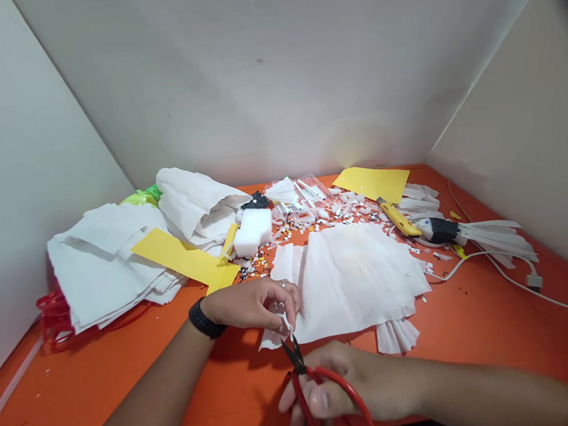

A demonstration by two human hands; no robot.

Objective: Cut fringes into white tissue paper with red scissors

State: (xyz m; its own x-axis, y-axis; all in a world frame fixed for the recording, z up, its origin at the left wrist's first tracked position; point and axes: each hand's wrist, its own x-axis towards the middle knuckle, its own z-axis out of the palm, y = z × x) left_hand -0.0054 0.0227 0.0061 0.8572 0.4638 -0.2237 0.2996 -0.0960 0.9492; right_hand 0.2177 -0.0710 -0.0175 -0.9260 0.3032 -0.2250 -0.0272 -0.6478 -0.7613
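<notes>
My right hand (340, 382) grips red-handled scissors (302, 372), their dark blades parted and pointing away from me. Just beyond the blade tips, my left hand (263, 305) pinches a small strip of white paper (287, 323) between thumb and fingers. The strip's end reaches down to the blades; whether it lies between them I cannot tell. Under and beside the left hand spreads a large sheet of thin white paper (351, 280), creased and ragged at its right edge. A pleated white piece (398, 336) pokes out below that sheet.
Stacked white paper (112, 256) and yellow card (182, 256) lie left. A white foam block (253, 231) stands among scraps (314, 217) at the back. To the right are a yellow utility knife (399, 218), a tasselled white-and-black figure (441, 230) and a white cable (548, 299).
</notes>
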